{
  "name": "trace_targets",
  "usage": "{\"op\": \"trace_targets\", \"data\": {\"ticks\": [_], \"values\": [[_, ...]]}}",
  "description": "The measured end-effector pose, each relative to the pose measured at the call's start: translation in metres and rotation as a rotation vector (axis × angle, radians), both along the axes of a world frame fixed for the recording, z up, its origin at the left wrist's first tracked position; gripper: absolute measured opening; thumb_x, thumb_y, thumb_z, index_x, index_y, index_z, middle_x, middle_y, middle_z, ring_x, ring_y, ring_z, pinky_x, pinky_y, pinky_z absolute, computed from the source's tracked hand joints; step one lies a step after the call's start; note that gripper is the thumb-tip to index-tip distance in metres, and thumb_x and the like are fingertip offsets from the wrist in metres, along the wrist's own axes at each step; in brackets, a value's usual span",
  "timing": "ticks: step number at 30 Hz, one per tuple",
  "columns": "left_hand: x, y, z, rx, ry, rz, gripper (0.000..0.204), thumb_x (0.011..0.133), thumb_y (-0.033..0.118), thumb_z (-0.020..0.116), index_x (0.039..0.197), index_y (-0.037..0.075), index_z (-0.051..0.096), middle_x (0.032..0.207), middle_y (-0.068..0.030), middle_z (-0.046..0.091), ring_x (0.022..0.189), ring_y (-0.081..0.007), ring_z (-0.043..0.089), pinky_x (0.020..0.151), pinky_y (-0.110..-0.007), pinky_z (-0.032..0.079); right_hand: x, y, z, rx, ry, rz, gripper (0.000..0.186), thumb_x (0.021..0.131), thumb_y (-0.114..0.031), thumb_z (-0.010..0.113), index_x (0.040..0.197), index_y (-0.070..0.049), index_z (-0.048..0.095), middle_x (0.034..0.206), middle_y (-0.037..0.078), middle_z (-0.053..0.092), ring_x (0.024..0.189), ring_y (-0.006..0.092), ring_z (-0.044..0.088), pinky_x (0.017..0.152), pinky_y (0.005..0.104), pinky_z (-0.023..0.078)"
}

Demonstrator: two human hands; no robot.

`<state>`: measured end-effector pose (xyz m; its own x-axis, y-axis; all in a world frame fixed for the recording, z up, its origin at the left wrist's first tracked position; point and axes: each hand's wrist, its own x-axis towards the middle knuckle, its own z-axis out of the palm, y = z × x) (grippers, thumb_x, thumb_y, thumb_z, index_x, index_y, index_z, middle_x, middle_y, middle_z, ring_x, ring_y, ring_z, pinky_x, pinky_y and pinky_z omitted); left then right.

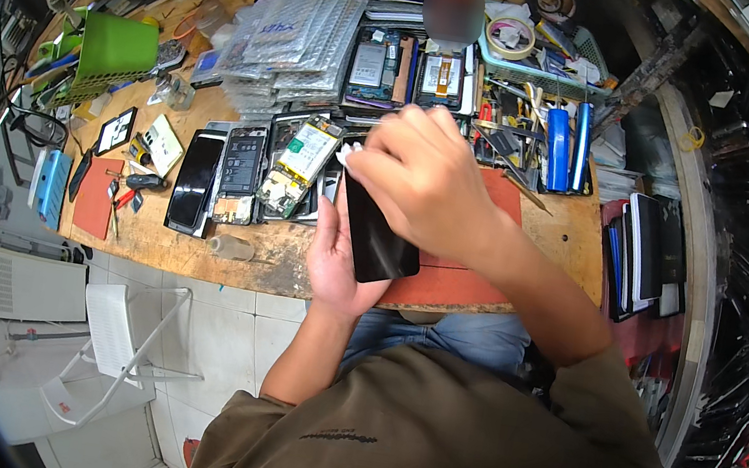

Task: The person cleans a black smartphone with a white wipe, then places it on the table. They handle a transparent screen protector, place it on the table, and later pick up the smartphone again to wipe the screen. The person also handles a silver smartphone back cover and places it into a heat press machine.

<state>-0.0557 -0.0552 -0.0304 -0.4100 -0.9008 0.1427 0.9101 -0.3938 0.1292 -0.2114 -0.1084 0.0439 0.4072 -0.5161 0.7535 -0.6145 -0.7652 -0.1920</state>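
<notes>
A black phone or phone screen (378, 239), glossy and dark, lies tilted across the palm of my left hand (337, 262), whose fingers wrap its edge from below. Above its upper end my right hand (430, 180) is pinched around a small white wad (345, 152), perhaps tissue or cotton. The wad is at the phone's upper left corner; whether it touches the surface I cannot tell. Part of the phone's top is hidden behind my right hand. Just left of the hands rests an opened phone (307, 153) with its battery showing.
On the wooden bench (274, 270) a red mat (458, 284) lies under my hands. Bubble-wrap packets (292, 40) are stacked behind, with opened phones nearby. A small clear bottle (231, 247) lies near the front edge. Tools and blue cylinders (559, 150) stand at right, a green basket (118, 50) at left.
</notes>
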Motion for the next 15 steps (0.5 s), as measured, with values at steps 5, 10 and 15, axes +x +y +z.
{"op": "trace_targets", "data": {"ticks": [5,10,15], "values": [[0.003,0.004,-0.004,-0.001,-0.061,0.038,0.076,0.115,0.066,0.02,0.175,0.02,0.028,0.176,-0.0074,0.038,0.163,-0.0308,0.033,0.134,-0.054,0.022,0.022,0.005,-0.018,0.056,0.057,-0.032,0.008,0.081,-0.013,0.069,0.084,-0.006,0.069,0.089,0.009,0.06,0.09,0.0283,0.058,0.08,0.0426,0.043],[0.014,-0.005,-0.002,-0.102,-0.103,0.095,0.091,0.108,0.079,0.016,0.176,0.019,0.02,0.178,-0.0153,0.031,0.161,-0.0454,0.032,0.132,-0.062,0.024,0.031,0.095,-0.035,0.153,0.024,0.078,0.022,0.083,-0.01,0.077,0.103,-0.003,0.078,0.091,0.006,0.064,0.084,0.0237,0.059,0.073,0.0385,0.04],[0.008,-0.005,0.003,0.047,-0.118,0.107,0.089,0.108,0.078,0.014,0.177,0.022,0.017,0.181,-0.0131,0.023,0.164,-0.0447,0.025,0.13,-0.067,0.027,0.016,0.098,-0.039,0.282,-0.065,0.068,0.022,0.083,-0.011,0.078,0.104,-0.005,0.079,0.089,0.004,0.062,0.081,0.0233,0.057,0.074,0.0397,0.039]]}}
